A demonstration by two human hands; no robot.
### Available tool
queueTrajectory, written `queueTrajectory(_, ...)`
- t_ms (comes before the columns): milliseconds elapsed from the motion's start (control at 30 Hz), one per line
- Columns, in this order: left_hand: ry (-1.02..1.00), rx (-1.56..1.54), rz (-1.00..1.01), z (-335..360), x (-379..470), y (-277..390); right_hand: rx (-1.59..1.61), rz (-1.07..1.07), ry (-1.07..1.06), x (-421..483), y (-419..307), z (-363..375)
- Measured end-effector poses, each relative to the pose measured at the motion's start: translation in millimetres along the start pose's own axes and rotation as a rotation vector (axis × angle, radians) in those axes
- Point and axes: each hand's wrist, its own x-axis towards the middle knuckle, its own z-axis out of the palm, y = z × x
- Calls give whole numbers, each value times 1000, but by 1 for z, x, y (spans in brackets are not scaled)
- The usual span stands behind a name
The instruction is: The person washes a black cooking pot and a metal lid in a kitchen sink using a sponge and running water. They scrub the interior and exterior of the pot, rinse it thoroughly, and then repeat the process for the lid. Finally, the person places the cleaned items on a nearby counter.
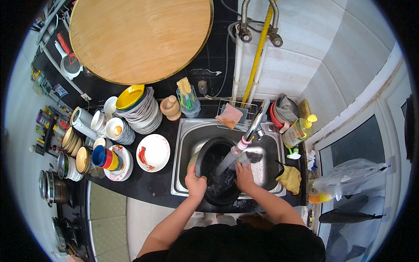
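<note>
A round black pan or basin point(214, 196) sits tilted in the stainless steel sink point(182, 131), its near side over the counter edge. My left hand point(195, 186) grips its left rim, thumb on the near side. My right hand point(244, 177) is at the right inner wall, fingers on a pale greyish scrubbing cloth point(243, 158), whose exact kind is unclear. From the chrome faucet point(257, 121) a stream of water point(225, 163) falls into the black vessel. A pale rounded object point(193, 161) shows partly behind its left side.
Left on the black counter are a white plate point(160, 144), stacked plates point(149, 114), bowls and coloured cups point(104, 156). A pink sponge point(230, 115) rests on a wire rack behind the sink. Dish soap point(297, 131) and a yellow cloth point(289, 179) are at right.
</note>
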Motion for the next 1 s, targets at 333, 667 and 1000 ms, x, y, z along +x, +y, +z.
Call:
queueTrajectory(333,-28,-327,-315,-3,2,5,382,-549,413,62,-37,-67)
queueTrajectory(667,-8,-407,-378,-9,3,7,538,-153,287,78,-15,-42)
queueTrajectory(1000,-30,-459,-371,-13,6,-5,551,-44,-471,57,-51,46)
